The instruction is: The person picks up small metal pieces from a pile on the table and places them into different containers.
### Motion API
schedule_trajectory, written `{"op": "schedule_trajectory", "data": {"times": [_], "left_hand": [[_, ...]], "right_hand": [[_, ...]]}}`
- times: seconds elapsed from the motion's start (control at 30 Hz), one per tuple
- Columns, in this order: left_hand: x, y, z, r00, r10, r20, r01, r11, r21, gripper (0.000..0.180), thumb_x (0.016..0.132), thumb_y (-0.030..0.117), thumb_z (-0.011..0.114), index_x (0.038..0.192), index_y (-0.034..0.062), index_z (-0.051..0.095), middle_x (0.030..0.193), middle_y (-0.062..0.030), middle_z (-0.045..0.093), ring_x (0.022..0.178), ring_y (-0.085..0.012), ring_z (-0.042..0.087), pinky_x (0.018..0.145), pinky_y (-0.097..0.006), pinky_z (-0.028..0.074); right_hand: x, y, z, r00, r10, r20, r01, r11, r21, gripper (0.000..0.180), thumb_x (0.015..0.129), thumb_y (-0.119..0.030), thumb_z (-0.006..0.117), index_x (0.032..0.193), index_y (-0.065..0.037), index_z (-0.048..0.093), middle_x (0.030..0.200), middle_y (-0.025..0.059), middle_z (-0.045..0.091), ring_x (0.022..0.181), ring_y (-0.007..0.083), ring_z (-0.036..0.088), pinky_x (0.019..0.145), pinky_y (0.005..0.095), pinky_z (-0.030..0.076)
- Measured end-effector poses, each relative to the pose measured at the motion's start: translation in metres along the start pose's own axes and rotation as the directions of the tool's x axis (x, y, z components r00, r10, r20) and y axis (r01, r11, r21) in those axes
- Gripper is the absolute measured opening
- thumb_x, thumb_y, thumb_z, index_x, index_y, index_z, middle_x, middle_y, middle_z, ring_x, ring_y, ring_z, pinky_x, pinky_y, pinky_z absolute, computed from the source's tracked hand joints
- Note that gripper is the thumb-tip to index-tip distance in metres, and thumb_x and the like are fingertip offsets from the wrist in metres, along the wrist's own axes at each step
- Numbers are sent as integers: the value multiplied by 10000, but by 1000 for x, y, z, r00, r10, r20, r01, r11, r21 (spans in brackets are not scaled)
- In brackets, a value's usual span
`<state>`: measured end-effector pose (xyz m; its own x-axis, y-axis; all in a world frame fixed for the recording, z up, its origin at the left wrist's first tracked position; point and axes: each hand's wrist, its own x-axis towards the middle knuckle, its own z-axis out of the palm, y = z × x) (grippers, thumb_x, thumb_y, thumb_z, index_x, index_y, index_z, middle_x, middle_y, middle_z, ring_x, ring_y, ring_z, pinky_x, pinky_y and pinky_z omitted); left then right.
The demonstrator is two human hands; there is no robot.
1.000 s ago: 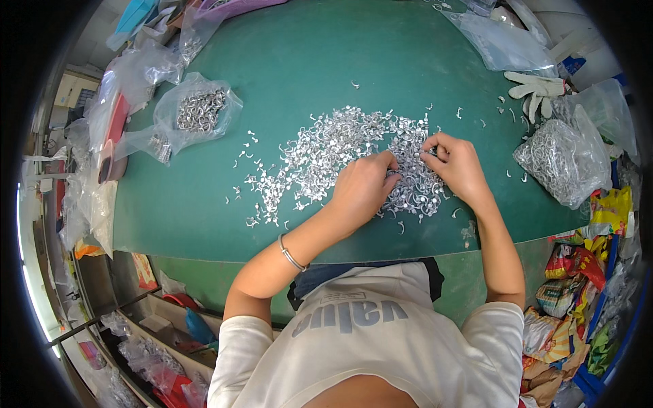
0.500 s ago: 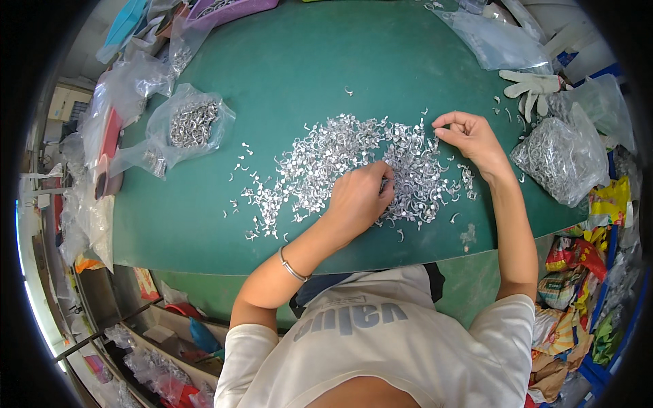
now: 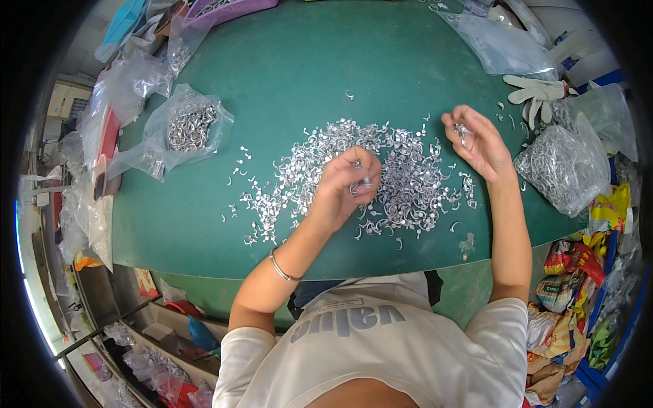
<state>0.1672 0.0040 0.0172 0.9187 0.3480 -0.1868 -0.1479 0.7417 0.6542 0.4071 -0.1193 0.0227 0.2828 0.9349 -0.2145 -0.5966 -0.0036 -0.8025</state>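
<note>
A loose pile of small curved silver metal pieces (image 3: pixel 411 180) covers the middle of the green table (image 3: pixel 286 68). Over the pile my left hand (image 3: pixel 348 185) is curled around one or more of these metal pieces, its fingers slightly blurred. My right hand (image 3: pixel 479 139), raised just past the pile's right edge, has curved fingers with a few of the same silver pieces showing between them and the palm. A metal bracelet (image 3: pixel 280 268) circles my left wrist. Stray pieces lie scattered left of the pile.
To the left lies an open clear bag of silver rings (image 3: pixel 192 126). A full clear bag of metal parts (image 3: pixel 563 166) and a white glove (image 3: pixel 536 92) lie at the right. Far left stands a purple tray (image 3: pixel 235 8); colourful packages (image 3: pixel 571 262) sit below the table's right edge.
My left hand has lifted off the pile, turned and shifted a little left, showing pieces in its fingers. My right hand has turned palm inward and moved slightly right, revealing pieces in it.
</note>
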Motion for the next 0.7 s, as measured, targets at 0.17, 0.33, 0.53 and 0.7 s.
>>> {"op": "schedule_trajectory", "data": {"times": [0.17, 0.33, 0.53, 0.7], "left_hand": [[4, 0, -6, 998, -35, 54, 50, 955, -294, 190, 891, 201, 402, 783, 45, 412, 754, -57, 389, 604, -103, 355, 462, -197, 302], [4, -3, -7, 994, -110, 7, 108, 966, -237, 288, 978, 267, 353, 819, 53, 461, 656, -31, 385, 491, -75, 323, 381, -175, 269], [4, -2, -4, 984, -177, 24, 178, 975, -129, 265, 986, 246, 365, 904, 42, 512, 563, 3, 353, 421, -51, 281, 333, -166, 219], [4, -4, -5, 989, -150, 4, 149, 985, -84, 240, 975, 228, 398, 901, 32, 516, 547, 15, 339, 420, -44, 278, 341, -172, 210]], "right_hand": [[-2, -4, 5, 989, 28, -144, -93, 879, -468, 178, 842, -178, 626, 886, -7, 616, 685, -27, 471, 530, 45, 373, 443, 196, 280], [-3, 16, 12, 987, -138, -87, -29, 377, -926, 107, 738, -86, 708, 794, -6, 663, 523, -88, 321, 511, 39, 291, 465, 239, 245], [-5, 5, 3, 989, -94, -112, -29, 625, -780, 79, 744, -83, 684, 762, -9, 663, 527, -94, 308, 515, 28, 279, 474, 238, 236], [-8, 9, 17, 990, -127, -54, -7, 349, -937, 112, 702, -50, 716, 771, -1, 643, 525, -58, 284, 511, 50, 272, 472, 252, 247]]}}
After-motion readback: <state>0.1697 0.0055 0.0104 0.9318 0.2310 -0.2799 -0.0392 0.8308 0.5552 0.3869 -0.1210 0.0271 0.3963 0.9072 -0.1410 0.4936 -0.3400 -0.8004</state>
